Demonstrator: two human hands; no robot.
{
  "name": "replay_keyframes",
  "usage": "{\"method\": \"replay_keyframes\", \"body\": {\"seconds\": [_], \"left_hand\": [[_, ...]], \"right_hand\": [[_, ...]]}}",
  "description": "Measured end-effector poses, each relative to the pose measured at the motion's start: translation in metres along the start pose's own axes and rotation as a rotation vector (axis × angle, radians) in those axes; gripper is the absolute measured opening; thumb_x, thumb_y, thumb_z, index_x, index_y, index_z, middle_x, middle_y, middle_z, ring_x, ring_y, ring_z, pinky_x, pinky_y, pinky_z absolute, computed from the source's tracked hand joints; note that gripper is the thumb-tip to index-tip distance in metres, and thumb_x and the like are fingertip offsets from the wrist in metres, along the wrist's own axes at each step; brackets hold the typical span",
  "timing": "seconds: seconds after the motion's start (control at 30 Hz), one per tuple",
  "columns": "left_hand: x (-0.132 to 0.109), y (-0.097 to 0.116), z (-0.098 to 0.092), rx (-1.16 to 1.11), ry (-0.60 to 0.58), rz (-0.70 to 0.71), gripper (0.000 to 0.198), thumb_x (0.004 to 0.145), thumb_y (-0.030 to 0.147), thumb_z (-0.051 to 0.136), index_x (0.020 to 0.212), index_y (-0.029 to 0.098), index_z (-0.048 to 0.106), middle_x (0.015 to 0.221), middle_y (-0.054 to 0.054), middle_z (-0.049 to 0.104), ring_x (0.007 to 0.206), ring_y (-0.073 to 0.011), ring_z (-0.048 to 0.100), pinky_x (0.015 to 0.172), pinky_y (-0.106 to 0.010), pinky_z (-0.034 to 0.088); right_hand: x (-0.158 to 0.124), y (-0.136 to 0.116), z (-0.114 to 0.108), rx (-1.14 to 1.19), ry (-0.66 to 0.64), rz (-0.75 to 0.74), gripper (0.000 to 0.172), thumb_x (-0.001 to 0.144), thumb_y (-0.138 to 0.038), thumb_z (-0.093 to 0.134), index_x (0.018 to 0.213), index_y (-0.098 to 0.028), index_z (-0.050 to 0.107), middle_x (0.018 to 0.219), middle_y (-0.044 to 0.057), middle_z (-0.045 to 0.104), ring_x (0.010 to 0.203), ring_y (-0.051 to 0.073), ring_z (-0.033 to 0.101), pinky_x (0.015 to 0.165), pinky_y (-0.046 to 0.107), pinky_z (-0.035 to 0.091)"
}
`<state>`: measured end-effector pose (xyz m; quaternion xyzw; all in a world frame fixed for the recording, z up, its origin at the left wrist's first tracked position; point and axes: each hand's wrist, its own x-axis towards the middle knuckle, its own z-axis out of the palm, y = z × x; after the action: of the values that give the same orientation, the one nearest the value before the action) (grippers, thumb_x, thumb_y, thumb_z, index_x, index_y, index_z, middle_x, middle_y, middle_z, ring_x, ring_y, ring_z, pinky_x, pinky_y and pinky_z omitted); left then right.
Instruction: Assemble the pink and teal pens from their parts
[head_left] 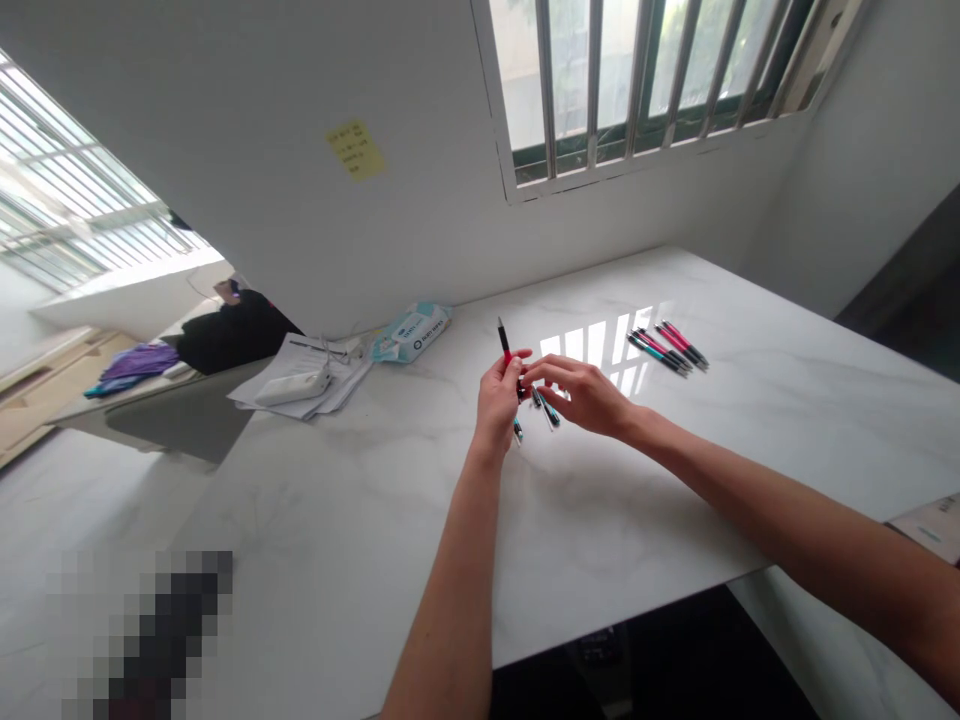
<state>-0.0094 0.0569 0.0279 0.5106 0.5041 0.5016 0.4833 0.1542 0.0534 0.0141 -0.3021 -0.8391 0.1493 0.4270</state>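
Note:
My left hand (498, 402) is closed on a red pen (503, 338), whose black end points up above the fingers. Close against it on the right is my right hand (581, 392), its fingers bent and pressed around the lower end of what the left hand holds; what they pinch is too small to make out. Beneath and between the hands, several pens with teal parts (551, 413) lie on the white marbled table (615, 520), partly hidden by the fingers. A group of pink and teal pens (667, 347) lies further right.
Papers (341, 392) with a white power strip (294, 386) and a pack of wipes (412, 333) lie at the back left. A yellow note (356, 149) is on the wall, left of a barred window (630, 80). Dark and purple cloths lie far left.

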Motion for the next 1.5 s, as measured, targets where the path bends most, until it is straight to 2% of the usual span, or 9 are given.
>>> {"method": "replay_keyframes", "body": {"seconds": [0.07,0.17,0.23,0.33,0.53,0.9,1.07,1.27,1.5], "left_hand": [[-0.003,0.003,0.003,0.284,0.042,0.147,0.031,0.102,0.038,0.048,0.116,0.019,0.069,0.092,-0.005,0.071,0.076,-0.0154,0.062,0.074,-0.028,0.047],[-0.01,0.004,0.012,0.709,0.052,0.338,0.031,0.105,0.04,0.046,0.106,0.021,0.07,0.094,-0.006,0.07,0.086,-0.0197,0.063,0.08,-0.029,0.044],[-0.015,0.003,0.018,0.88,0.018,0.379,0.035,0.107,0.046,0.043,0.102,0.022,0.069,0.096,-0.007,0.07,0.09,-0.0215,0.063,0.08,-0.029,0.042],[-0.019,0.0,0.025,1.0,-0.027,0.356,0.04,0.109,0.048,0.036,0.102,0.024,0.068,0.097,-0.007,0.07,0.091,-0.0224,0.064,0.075,-0.029,0.039],[-0.019,-0.001,0.025,0.968,-0.008,0.287,0.039,0.109,0.052,0.033,0.119,0.031,0.064,0.078,-0.001,0.068,0.075,-0.0225,0.064,0.067,-0.029,0.032],[-0.008,-0.011,0.018,0.674,-0.019,0.136,0.036,0.106,0.043,0.035,0.083,0.025,0.057,0.069,0.002,0.06,0.068,-0.0172,0.056,0.068,-0.026,0.037],[-0.009,-0.013,0.02,0.732,-0.033,0.172,0.039,0.106,0.047,0.034,0.083,0.026,0.058,0.067,0.002,0.057,0.067,-0.0184,0.055,0.068,-0.027,0.036],[-0.012,-0.011,0.023,0.75,-0.055,0.199,0.039,0.105,0.047,0.034,0.082,0.026,0.057,0.065,0.002,0.055,0.066,-0.0191,0.053,0.066,-0.028,0.033],[-0.012,-0.009,0.022,0.723,-0.062,0.183,0.039,0.105,0.046,0.035,0.08,0.025,0.057,0.064,0.002,0.053,0.064,-0.0182,0.052,0.065,-0.028,0.033]], "right_hand": [[0.001,0.004,-0.003,-0.005,0.124,0.122,0.014,0.102,-0.034,0.057,0.101,-0.022,0.064,0.099,0.005,0.071,0.079,0.016,0.064,0.073,0.028,0.049],[0.003,0.017,-0.011,-0.004,0.263,0.31,0.041,0.1,-0.054,0.057,0.076,-0.021,0.053,0.067,-0.002,0.054,0.059,0.013,0.047,0.06,0.028,0.037],[0.004,0.027,-0.016,0.023,0.26,0.398,0.059,0.101,-0.063,0.048,0.061,-0.022,0.038,0.054,-0.004,0.037,0.053,0.012,0.034,0.056,0.029,0.027],[0.005,0.039,-0.021,0.096,0.233,0.458,0.068,0.099,-0.07,0.045,0.056,-0.022,0.025,0.052,-0.004,0.023,0.054,0.011,0.024,0.055,0.031,0.021],[0.007,0.044,-0.021,0.248,0.287,0.461,0.06,0.095,-0.066,0.055,0.062,-0.023,0.03,0.06,-0.005,0.026,0.058,0.012,0.025,0.055,0.029,0.024],[0.01,0.059,-0.026,0.573,0.204,0.441,0.05,0.089,-0.068,0.064,0.079,-0.022,0.052,0.069,-0.003,0.051,0.063,0.012,0.048,0.062,0.027,0.042],[0.008,0.062,-0.026,0.52,0.197,0.537,0.057,0.085,-0.077,0.064,0.078,-0.022,0.052,0.064,-0.004,0.051,0.058,0.012,0.047,0.058,0.026,0.04],[0.007,0.063,-0.022,0.434,0.142,0.517,0.066,0.086,-0.081,0.059,0.064,-0.023,0.036,0.057,-0.006,0.035,0.054,0.011,0.033,0.052,0.026,0.029],[0.007,0.061,-0.027,0.282,0.146,0.541,0.065,0.091,-0.08,0.052,0.062,-0.022,0.039,0.058,-0.005,0.035,0.056,0.012,0.032,0.053,0.028,0.026]]}}
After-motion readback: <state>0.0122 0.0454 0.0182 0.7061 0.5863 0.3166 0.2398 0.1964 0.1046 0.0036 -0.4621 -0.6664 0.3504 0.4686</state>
